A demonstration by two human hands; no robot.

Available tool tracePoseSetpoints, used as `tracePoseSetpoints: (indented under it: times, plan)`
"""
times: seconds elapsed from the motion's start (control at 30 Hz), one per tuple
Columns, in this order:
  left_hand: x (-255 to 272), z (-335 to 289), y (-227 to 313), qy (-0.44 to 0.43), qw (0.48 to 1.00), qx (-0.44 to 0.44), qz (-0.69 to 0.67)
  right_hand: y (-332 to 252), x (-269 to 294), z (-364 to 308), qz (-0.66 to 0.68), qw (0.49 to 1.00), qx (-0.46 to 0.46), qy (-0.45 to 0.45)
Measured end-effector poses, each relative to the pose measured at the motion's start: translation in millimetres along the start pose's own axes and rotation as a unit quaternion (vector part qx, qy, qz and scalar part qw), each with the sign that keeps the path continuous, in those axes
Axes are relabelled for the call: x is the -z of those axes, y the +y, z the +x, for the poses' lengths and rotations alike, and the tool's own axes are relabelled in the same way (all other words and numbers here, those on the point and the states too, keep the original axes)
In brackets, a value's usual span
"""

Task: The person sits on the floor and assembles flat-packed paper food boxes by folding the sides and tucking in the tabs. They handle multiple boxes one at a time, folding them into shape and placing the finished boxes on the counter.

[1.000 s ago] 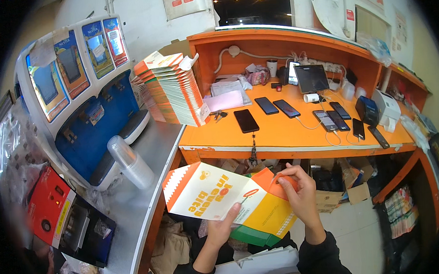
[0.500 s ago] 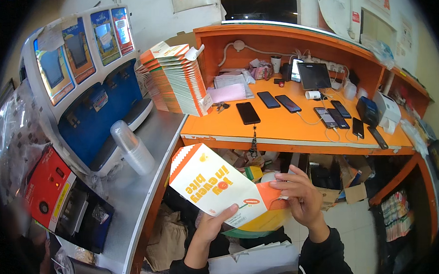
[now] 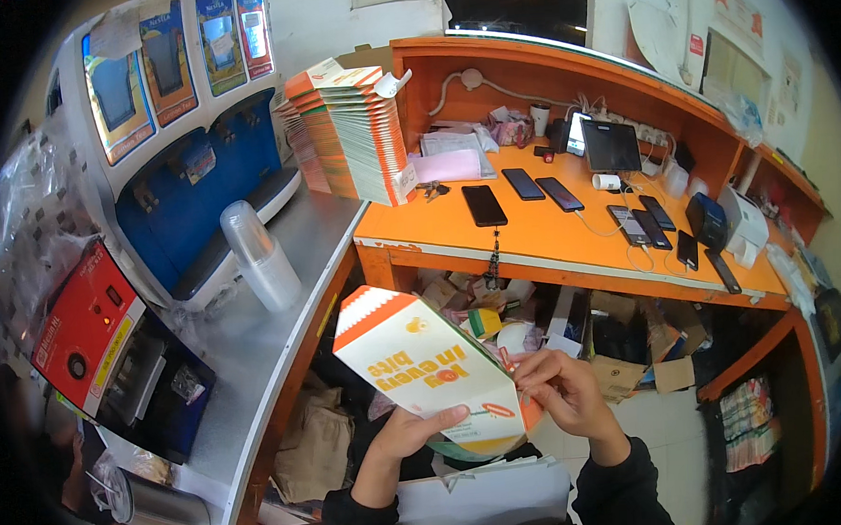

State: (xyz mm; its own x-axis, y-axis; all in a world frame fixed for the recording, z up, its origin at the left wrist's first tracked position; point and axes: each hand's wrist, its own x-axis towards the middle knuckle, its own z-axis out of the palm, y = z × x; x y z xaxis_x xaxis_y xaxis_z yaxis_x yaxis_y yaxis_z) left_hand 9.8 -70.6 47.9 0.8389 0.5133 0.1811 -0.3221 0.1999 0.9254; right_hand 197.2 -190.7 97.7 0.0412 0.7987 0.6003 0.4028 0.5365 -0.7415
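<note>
A white cardboard takeaway box [image 3: 415, 357] with orange and yellow print is held tilted in front of me. Its far-left edge is zigzag cut over an orange band. My left hand [image 3: 414, 439] grips it from below, thumb lying along the printed face. At the box's right end, the bent fingers of my right hand [image 3: 569, 392] pinch the orange folded part; the fingertips partly cover that fold. White flat cardboard [image 3: 483, 502] lies near my body, between my forearms.
A tall stack of similar cartons [image 3: 354, 134] stands where the metal counter [image 3: 311, 234] meets the orange desk [image 3: 419, 230]. Several phones [image 3: 483, 206] lie on the desk. Nested plastic cups [image 3: 261, 260], a red sealing machine [image 3: 95, 333] and a steel tumbler [image 3: 159, 502] are at left.
The box has turned and its right end is folded in more, with less of the orange flap showing. My right fingers have closed from spread to a pinch. The view has shifted slightly.
</note>
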Motion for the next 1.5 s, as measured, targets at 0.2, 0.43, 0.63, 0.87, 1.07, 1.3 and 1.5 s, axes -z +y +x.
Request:
tracePoseSetpoints:
  times: [0.2,0.43,0.63,0.87,1.07,1.3,1.5]
  plan:
    - [8.8,-1.3,-3.6,-0.093,0.994,0.058,-0.017,-5.8,6.6,-4.3,0.302,0.939,-0.147,-0.070]
    - [9.8,5.0,-12.9,0.055,0.989,0.037,-0.130,4.5,-5.8,11.3,-0.001,0.990,-0.109,0.085]
    - [12.4,1.0,-18.5,0.101,0.980,-0.008,-0.168,21.1,-18.4,11.3,0.013,0.977,-0.178,0.116]
    - [10.8,2.8,-24.4,0.117,0.977,-0.041,-0.174,12.6,-14.3,6.9,-0.031,0.971,-0.175,0.158]
    - [12.7,0.6,-23.7,0.154,0.979,-0.026,-0.133,7.1,-15.8,11.9,-0.272,0.943,0.040,0.186]
    - [13.6,-3.2,-21.6,0.093,0.981,0.035,-0.167,5.5,-27.9,11.2,-0.196,0.975,0.077,0.072]
    - [10.6,-8.4,-24.2,0.074,0.978,0.025,-0.194,5.0,-31.0,4.6,-0.157,0.985,0.037,0.067]
